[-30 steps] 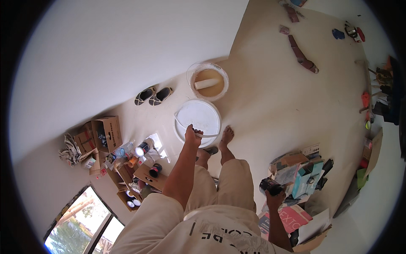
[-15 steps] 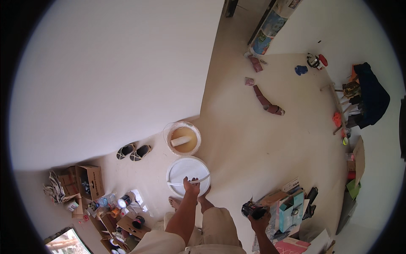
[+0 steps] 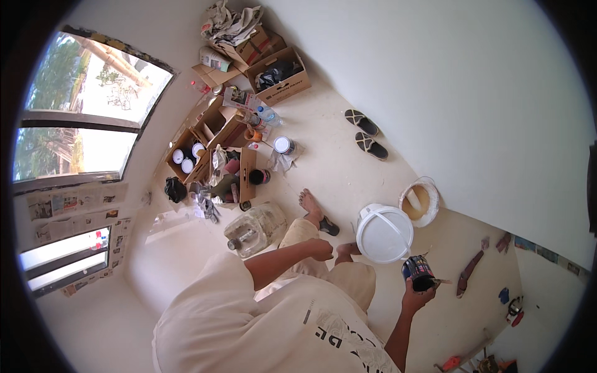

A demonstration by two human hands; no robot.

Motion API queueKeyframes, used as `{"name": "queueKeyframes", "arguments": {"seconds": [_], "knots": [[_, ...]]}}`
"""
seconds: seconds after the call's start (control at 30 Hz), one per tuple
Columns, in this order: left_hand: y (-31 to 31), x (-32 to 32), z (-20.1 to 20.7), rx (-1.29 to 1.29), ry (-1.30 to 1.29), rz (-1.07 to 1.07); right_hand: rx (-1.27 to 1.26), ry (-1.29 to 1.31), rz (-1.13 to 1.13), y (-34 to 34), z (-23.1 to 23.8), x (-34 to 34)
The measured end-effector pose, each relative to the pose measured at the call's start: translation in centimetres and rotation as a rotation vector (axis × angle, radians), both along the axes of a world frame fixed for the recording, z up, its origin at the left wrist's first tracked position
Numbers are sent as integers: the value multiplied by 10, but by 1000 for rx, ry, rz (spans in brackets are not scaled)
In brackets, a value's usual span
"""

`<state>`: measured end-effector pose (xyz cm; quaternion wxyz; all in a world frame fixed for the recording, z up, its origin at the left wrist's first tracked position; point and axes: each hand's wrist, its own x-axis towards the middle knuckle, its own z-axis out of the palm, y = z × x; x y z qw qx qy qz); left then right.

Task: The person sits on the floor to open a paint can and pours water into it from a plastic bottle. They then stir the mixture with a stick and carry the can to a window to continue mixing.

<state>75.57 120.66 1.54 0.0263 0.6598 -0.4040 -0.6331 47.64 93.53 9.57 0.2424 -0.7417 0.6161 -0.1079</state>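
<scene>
My right hand (image 3: 418,298) grips a dark paint can (image 3: 415,272) with a coloured label. A thin brush-like piece (image 3: 443,281) sticks out beside the can's dark mouth. In front of my knees, my left hand (image 3: 321,250) hangs with its fingers curled in, and nothing shows in it. To its right stands a white bucket (image 3: 380,239), apart from the hand, its white handle (image 3: 403,225) lying across the top. Behind that, against the wall, another bucket (image 3: 433,214) holds cream liquid with a paint roller (image 3: 414,199) in it.
A large clear jug (image 3: 256,230) lies by my left leg. Cardboard boxes (image 3: 287,87), several paint cans (image 3: 284,145) and a plastic bottle (image 3: 268,115) crowd the floor below the window (image 3: 74,149). Two shoes (image 3: 371,146) sit along the wall. Brown curved pieces (image 3: 469,273) lie far right.
My view has swung left toward the window and boxes. My left hand has come off the white bucket's handle and drawn back. The right hand still holds the can, now closer to the bucket.
</scene>
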Motion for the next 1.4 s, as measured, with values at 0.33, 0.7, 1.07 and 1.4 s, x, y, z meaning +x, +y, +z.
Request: {"name": "queueKeyframes", "arguments": {"seconds": [0.33, 0.7, 1.07, 1.4], "knots": [[154, 50, 48, -176, -119, 686, -49, 77, 759, 50, 30, 337], [136, 83, 70, -138, -212, 1524, -147, 66, 1384, 124, 56, 587], [-18, 159, 76, 14, 285, 1999, -115, 428, 2416, 217, -87, 731], [-102, 155, -22, -190, 516, 2295, -180, 618, 3170, 338, -290, 707]]}}
